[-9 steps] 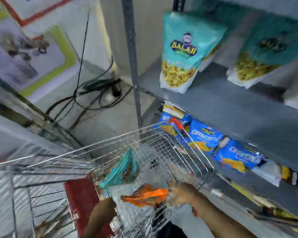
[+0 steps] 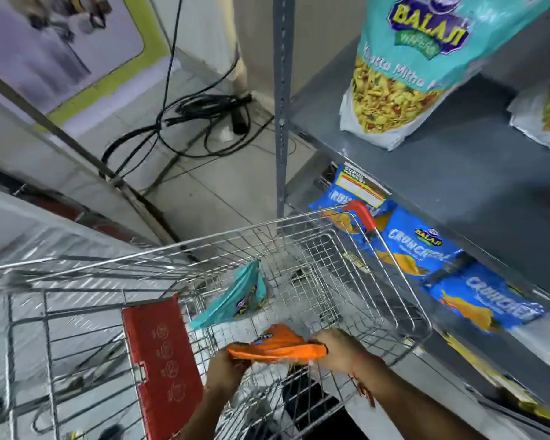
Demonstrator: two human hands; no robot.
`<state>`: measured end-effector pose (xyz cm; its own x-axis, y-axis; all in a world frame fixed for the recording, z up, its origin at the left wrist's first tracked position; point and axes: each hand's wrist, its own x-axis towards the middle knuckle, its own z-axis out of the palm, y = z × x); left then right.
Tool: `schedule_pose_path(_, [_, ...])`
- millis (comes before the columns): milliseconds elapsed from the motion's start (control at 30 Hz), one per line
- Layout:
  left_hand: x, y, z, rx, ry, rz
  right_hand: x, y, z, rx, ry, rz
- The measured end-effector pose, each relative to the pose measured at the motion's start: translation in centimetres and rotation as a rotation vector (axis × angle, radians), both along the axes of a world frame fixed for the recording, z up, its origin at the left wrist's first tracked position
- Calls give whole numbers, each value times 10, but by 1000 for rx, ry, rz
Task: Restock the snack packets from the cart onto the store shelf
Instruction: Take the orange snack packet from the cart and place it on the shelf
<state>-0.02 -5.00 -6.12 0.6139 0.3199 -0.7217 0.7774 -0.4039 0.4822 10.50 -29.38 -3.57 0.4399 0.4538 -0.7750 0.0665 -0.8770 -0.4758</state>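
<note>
An orange snack packet (image 2: 277, 346) lies flat between both my hands inside the wire cart (image 2: 223, 242). My left hand (image 2: 224, 371) grips its left end and my right hand (image 2: 338, 346) grips its right end. A teal packet (image 2: 235, 300) leans on the cart's left wall just beyond. To the right stands the grey metal shelf (image 2: 442, 185), with a teal Balaji packet (image 2: 404, 68) upright on the upper board and blue Crunchex packets (image 2: 416, 246) lying on the board below.
A red plastic flap (image 2: 161, 357) stands at the cart's near left. The shelf's grey upright post (image 2: 281, 106) rises just past the cart. Black cables (image 2: 200, 119) coil on the tiled floor beyond. A second pale packet (image 2: 543, 115) sits at the far right of the upper board.
My left hand has moved up from below the packet and closed on its left end. The view has shifted nearer to the shelf and cart.
</note>
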Motion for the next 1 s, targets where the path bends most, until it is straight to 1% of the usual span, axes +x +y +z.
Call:
schedule_pose_path(67, [6,-3,-4,43,-18,30,10,3,-2,-59,-35,-37])
schedule_pose_path(133, [10,-5,-4,76,-37,44,13,3,-6,-53,-90,-135])
schedule_pose_path(333, [19,-8,8,55,-152,37,13,-4,0,-33,-148,-359])
schedule_pose_path(467, [29,-10,37,-13,-357,25,8,-12,24,-6,-248,-494])
schedule_pose_path(567, [38,-14,70,-82,-525,2,-2,-21,58,42,-350,-565])
schedule_pose_path(600, [41,-15,81,-122,-587,17,-6,-23,72,74,-419,-575])
schedule_pose_path(633, [44,-18,97,-158,-650,39,-14,-25,90,114,-515,-600])
schedule_pose_path(733, [60,-29,152,-261,-794,90,-40,-32,149,263,-794,-768])
schedule_pose_path(867, [86,-57,252,-369,-967,-63,-63,-56,236,385,-1034,-927])
schedule_pose_path(1000, [99,-99,354,-426,-1067,-197,-87,-87,330,529,-1241,-1067])
